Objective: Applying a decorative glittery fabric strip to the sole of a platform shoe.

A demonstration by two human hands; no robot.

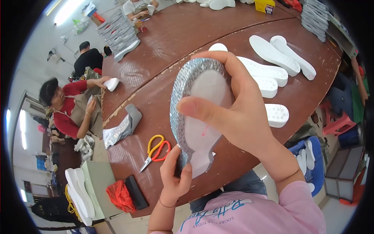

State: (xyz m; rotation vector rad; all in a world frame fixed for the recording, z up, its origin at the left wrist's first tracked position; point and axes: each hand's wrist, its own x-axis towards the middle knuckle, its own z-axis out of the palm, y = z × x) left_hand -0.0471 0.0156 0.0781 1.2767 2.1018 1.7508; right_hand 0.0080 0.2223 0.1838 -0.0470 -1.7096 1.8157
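Held up over the table is a shoe sole [206, 87] with a whitish inner face, its rim wrapped in a glittery silver strip [176, 93]. My right hand [243, 113] grips its upper part, thumb pressed across the inner face and fingers curled round the far edge. Lower down, my left hand [175, 175] pinches the narrow end by the strip. On the table to the left lie scissors [154, 153] with one yellow and one red handle, beside loose folded silver strips [122, 126]. Several white soles [272, 54] rest beyond my right hand.
Stacks of silver pieces [117, 33] stand along the far table. At the left, a co-worker in red sleeves [70, 101] handles a white sole. A red plastic bag [120, 195] lies at the near left edge. A blue basket [318, 167] of soles stands to the right.
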